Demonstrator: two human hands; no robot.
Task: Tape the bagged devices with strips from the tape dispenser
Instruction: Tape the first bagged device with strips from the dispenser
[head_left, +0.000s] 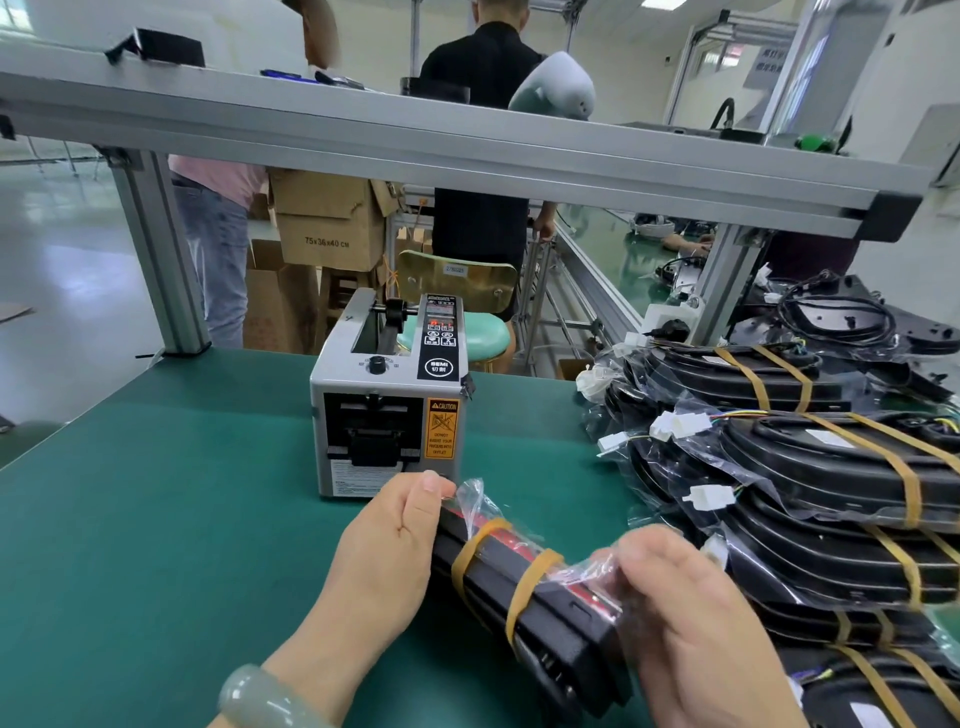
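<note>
- Left hand (395, 535): grip clamped, thumb and fingers pinching the loose plastic at the far end of the bagged device (566, 623).
- Right hand (691, 597): grip curled round the crumpled bag at the near end. Fingertips are hidden from here.
- The unit is held between both hands, low over the green table (156, 493), just in front of the tape dispenser (387, 410). Can't tell if its underside touches the table.
- Two tan tape strips (530, 587) are wrapped round the body, side by side with a gap between.
- My read: this unit's taping looks about done, and the hands are squaring up or smoothing the bag ends.
- Dispenser outlet (371, 441) is dark. Can't tell if a strip is waiting there.
- Stack of taped units (831, 493) sits on the right of the table, each with two bands like this one.
- Next move, likely: set this one on that stack, which needs the right hand to carry it across while the left lets go.
- If a bag end needs a strip instead, the left hand is nearest the outlet. The right would have to keep the fold flat alone.
</note>
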